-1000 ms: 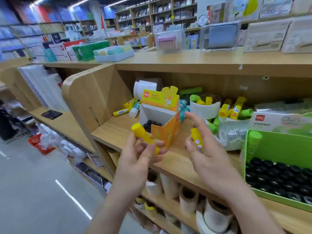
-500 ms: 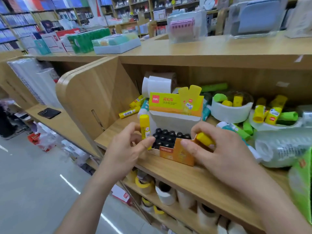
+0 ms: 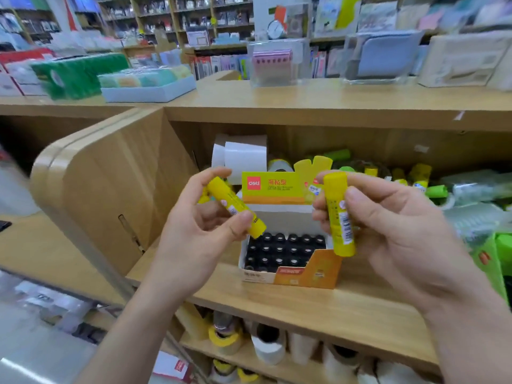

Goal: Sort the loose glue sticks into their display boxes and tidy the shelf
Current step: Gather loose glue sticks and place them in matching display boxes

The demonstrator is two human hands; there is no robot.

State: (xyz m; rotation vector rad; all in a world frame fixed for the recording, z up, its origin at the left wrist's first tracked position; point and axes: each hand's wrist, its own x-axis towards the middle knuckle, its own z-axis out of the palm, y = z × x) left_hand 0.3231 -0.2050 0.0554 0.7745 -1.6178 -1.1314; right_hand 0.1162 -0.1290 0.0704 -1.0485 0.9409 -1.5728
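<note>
The glue sticks (image 3: 235, 206) looked like smooth yellow plastic, the display box (image 3: 291, 273) printed cardboard, the shelf (image 3: 318, 306) matt wood-grain laminate.

The display box (image 3: 304, 273) bears on its raised header card a red square with the white brand "deli" and, beside it, the red characters "高粘型", while the smaller print beneath and the labels on the tilted glue stick (image 3: 235, 206) and the upright glue stick (image 3: 339, 231) are too blurred to read.

Light wooden shelf unit (image 3: 105, 173), glossy grey floor (image 3: 36, 353), stocked store shelving (image 3: 177, 12) behind.
</note>
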